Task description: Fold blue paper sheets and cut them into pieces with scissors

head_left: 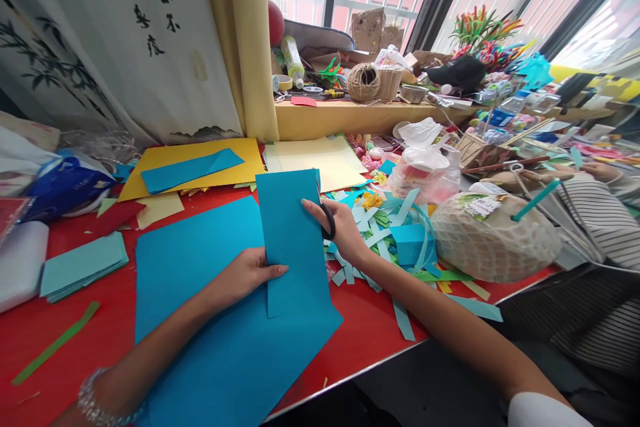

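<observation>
My left hand (255, 273) pinches the left edge of an upright blue sheet of paper (294, 233), thumb in front and fingers behind. At that sheet's right edge, my right hand (340, 227) is closed around scissors (327, 219) with a black handle. The blades point upward along the edge and are mostly hidden, so how far they are apart is unclear. Beneath both hands a larger blue sheet (200, 347) lies on the red table. A narrower blue piece (193, 170) rests on a yellow sheet (143, 163) behind.
Paper strips (383, 240) are heaped right of my right hand, beside a netted coconut (493, 237) with a straw. A plastic bag (425, 160) stands behind them. Light-blue sheets (85, 265) lie at left. Another person's striped sleeve (597, 213) is at far right.
</observation>
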